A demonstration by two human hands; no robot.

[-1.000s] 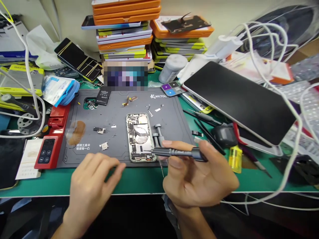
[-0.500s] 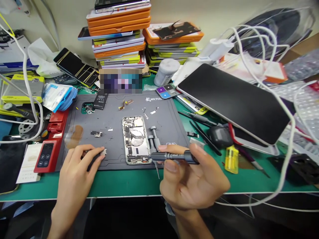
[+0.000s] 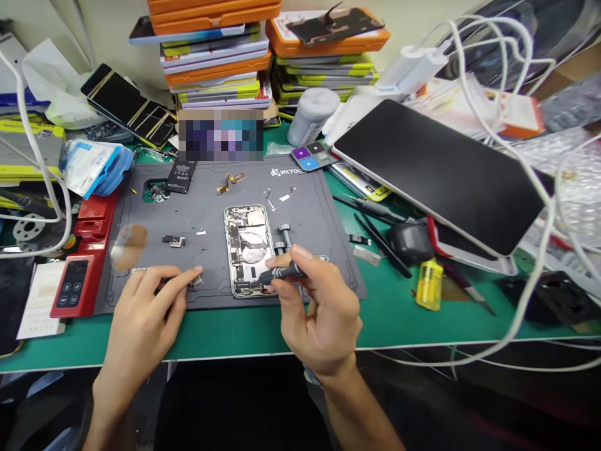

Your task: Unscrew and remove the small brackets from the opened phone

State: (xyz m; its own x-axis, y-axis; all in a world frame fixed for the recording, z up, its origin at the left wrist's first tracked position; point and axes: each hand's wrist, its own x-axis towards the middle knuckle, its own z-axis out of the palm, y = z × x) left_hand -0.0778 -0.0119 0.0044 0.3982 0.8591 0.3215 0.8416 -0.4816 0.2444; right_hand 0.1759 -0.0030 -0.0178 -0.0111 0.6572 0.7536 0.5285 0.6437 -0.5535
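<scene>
An opened phone housing (image 3: 239, 250) lies on the grey work mat (image 3: 188, 216), its inner parts and round coil showing. My right hand (image 3: 323, 307) is closed around a dark grey screwdriver (image 3: 286, 272), which points left over the phone's lower end. Whether its tip touches there I cannot tell. Another screwdriver (image 3: 284, 230) lies beside the phone, partly behind my right hand. Resting on the mat to the left, my left hand (image 3: 148, 307) has its fingers bent together, the index finger stretched over a small metallic part (image 3: 195, 282). Something dark under those fingers is mostly hidden.
A small camera-like module (image 3: 174, 240), a black battery (image 3: 181, 176) and loose small pieces lie on the mat. A red device (image 3: 79, 282) borders it on the left. Tweezers (image 3: 369, 210), a yellow bottle (image 3: 429, 285) and a large dark tablet (image 3: 436, 169) are on the right.
My right hand has moved left and turned, bringing the screwdriver over the phone's lower end. My left index finger has straightened over the small part. The view has shifted slightly.
</scene>
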